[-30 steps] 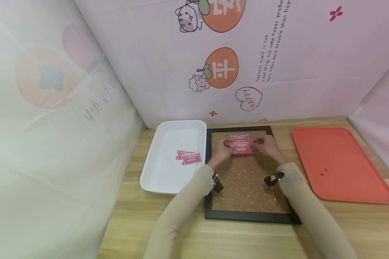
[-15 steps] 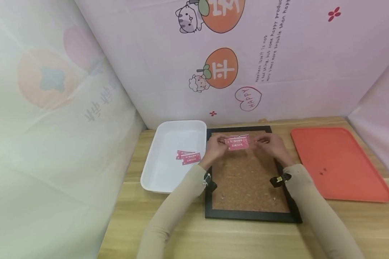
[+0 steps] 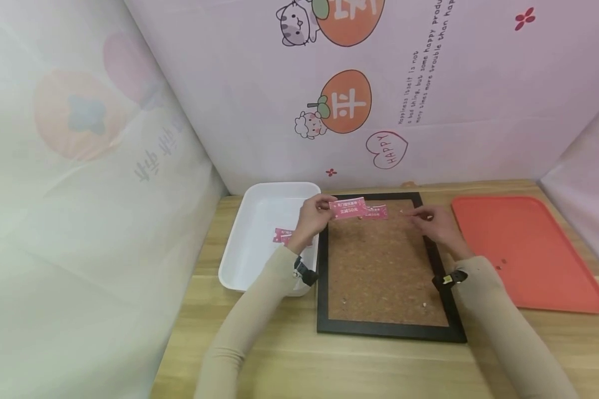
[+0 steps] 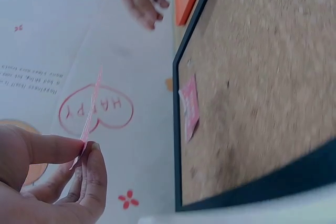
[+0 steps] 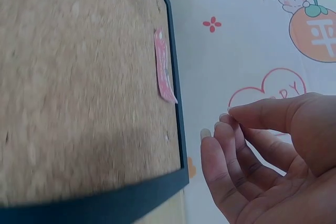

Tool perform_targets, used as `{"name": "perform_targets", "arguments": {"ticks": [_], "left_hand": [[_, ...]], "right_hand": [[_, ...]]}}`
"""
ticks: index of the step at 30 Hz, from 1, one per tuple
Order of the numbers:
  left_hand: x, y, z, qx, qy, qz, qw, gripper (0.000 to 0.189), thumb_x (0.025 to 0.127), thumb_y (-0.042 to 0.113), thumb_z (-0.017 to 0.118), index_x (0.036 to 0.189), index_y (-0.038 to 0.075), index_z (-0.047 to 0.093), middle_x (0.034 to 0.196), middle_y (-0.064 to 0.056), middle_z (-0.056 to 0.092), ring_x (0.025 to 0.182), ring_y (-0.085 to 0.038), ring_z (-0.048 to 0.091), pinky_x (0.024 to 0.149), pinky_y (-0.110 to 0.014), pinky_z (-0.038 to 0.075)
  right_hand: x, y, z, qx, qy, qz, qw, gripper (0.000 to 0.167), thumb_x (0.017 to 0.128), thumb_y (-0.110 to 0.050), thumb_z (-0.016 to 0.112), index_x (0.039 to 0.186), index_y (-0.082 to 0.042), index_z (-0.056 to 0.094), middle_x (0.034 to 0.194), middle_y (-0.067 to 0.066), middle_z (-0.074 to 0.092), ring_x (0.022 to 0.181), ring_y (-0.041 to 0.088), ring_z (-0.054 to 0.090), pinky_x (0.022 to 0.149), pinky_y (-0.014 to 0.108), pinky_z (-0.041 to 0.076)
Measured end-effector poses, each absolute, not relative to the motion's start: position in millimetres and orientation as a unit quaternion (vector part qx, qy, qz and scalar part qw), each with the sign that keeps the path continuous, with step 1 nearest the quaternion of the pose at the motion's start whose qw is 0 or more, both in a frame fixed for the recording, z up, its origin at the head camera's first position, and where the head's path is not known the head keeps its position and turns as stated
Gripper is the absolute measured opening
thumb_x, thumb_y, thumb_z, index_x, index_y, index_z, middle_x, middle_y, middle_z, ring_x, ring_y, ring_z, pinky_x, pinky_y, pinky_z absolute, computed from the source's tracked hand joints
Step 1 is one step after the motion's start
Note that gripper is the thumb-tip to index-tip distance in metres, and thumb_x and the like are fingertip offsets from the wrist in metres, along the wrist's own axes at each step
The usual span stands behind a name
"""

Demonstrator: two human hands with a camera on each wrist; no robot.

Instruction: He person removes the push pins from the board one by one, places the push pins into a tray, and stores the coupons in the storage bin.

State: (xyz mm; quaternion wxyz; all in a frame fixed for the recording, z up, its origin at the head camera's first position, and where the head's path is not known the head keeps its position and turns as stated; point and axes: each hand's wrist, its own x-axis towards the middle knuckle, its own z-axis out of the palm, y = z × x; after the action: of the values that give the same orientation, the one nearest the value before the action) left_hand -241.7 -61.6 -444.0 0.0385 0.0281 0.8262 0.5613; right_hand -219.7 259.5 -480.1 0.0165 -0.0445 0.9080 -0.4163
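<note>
My left hand (image 3: 311, 221) pinches a pink coupon (image 3: 348, 208) by its left end between thumb and fingertips, raised over the board's upper left corner. The left wrist view shows this coupon (image 4: 93, 106) nearly edge-on. Partly behind it, a second pink coupon (image 3: 377, 212) lies near the top of the cork board (image 3: 384, 266); its right end curls off the cork in the right wrist view. Over the board's upper right edge, my right hand (image 3: 436, 226) has loosely bent fingers, the thumb tip close to the index fingertip. I see nothing between them.
At the left stands a white tray (image 3: 252, 238) with pink coupons (image 3: 282, 235) inside, partly hidden by my left hand. A red tray (image 3: 529, 255) lies at the right with small dark specks. Small pins (image 3: 424, 305) dot the cork. A printed cloth wall (image 3: 269, 149) stands behind.
Both hands held the coupon by its ends over the pinned one. The right hand has let go and moved right. My left hand has carried the coupon left and up, uncovering the lower one.
</note>
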Motion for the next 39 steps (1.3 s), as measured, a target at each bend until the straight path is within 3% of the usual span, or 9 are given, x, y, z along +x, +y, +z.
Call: {"name": "perform_targets", "arguments": {"ticks": [4,9,16,26,30,33,37,39], "left_hand": [[-245.6,-79.1,-439.9,0.017,0.834,0.550,0.035,0.034,0.094,0.004,0.068,0.127,0.009,0.069,0.119,-0.015,0.073,0.103,-0.027,0.075,0.085,-0.034,0.063],[-249.0,-100.7,-439.2,0.003,0.837,0.546,0.038,0.036,0.095,0.008,0.069,0.131,0.010,0.066,0.123,-0.014,0.071,0.108,-0.028,0.074,0.095,-0.042,0.062],[-249.2,-129.4,-442.4,-0.022,0.845,0.532,0.047,0.036,0.097,0.013,0.069,0.133,0.011,0.065,0.125,-0.015,0.069,0.110,-0.030,0.073,0.100,-0.048,0.060],[-256.0,-163.6,-457.5,-0.064,0.857,0.509,0.053,0.034,0.097,0.010,0.066,0.131,0.009,0.065,0.127,-0.017,0.067,0.112,-0.032,0.071,0.100,-0.047,0.060],[-259.6,-171.1,-465.7,-0.075,0.858,0.505,0.054,0.034,0.095,0.008,0.066,0.130,0.006,0.066,0.124,-0.018,0.067,0.108,-0.033,0.072,0.097,-0.050,0.061],[-261.8,-175.5,-472.1,-0.079,0.861,0.499,0.054,0.035,0.093,0.005,0.066,0.128,0.004,0.066,0.122,-0.020,0.067,0.106,-0.033,0.071,0.096,-0.050,0.061],[-264.2,-180.5,-479.4,-0.086,0.873,0.476,0.060,0.035,0.092,0.006,0.067,0.127,0.006,0.067,0.123,-0.018,0.067,0.108,-0.030,0.068,0.091,-0.040,0.061],[-266.0,-181.9,-482.5,-0.087,0.876,0.470,0.063,0.035,0.092,0.006,0.068,0.127,0.006,0.068,0.123,-0.017,0.067,0.109,-0.030,0.068,0.090,-0.037,0.061]], "right_hand": [[-218.0,271.8,-481.2,-0.038,0.899,-0.435,0.025,0.035,0.107,-0.017,0.056,0.127,0.010,0.065,0.122,0.035,0.066,0.091,0.029,0.073,0.071,0.037,0.065],[-212.8,285.4,-481.6,-0.032,0.904,-0.427,0.019,0.034,0.107,-0.016,0.055,0.126,0.010,0.065,0.122,0.035,0.067,0.094,0.030,0.072,0.070,0.034,0.064],[-204.0,301.8,-480.4,-0.037,0.915,-0.401,0.004,0.031,0.106,-0.017,0.058,0.125,0.006,0.066,0.118,0.032,0.070,0.085,0.008,0.066,0.064,0.022,0.056],[-189.0,329.4,-479.8,-0.015,0.912,-0.409,0.001,0.036,0.106,-0.021,0.057,0.128,0.007,0.063,0.119,0.035,0.068,0.078,-0.006,0.061,0.065,0.028,0.060],[-183.6,343.1,-485.6,-0.008,0.918,-0.397,-0.001,0.038,0.107,-0.025,0.056,0.129,0.006,0.063,0.121,0.034,0.067,0.077,-0.002,0.063,0.063,0.030,0.060],[-179.6,352.1,-489.1,0.005,0.927,-0.374,0.001,0.040,0.107,-0.029,0.055,0.129,0.004,0.064,0.123,0.034,0.066,0.082,0.008,0.066,0.061,0.029,0.058],[-174.4,362.8,-493.2,0.014,0.931,-0.364,0.011,0.042,0.108,-0.030,0.054,0.131,0.004,0.063,0.126,0.034,0.065,0.089,0.014,0.066,0.062,0.029,0.058],[-171.5,369.4,-495.5,0.017,0.928,-0.372,0.020,0.044,0.108,-0.030,0.052,0.134,0.005,0.061,0.127,0.035,0.064,0.087,0.009,0.067,0.063,0.032,0.060]]}}
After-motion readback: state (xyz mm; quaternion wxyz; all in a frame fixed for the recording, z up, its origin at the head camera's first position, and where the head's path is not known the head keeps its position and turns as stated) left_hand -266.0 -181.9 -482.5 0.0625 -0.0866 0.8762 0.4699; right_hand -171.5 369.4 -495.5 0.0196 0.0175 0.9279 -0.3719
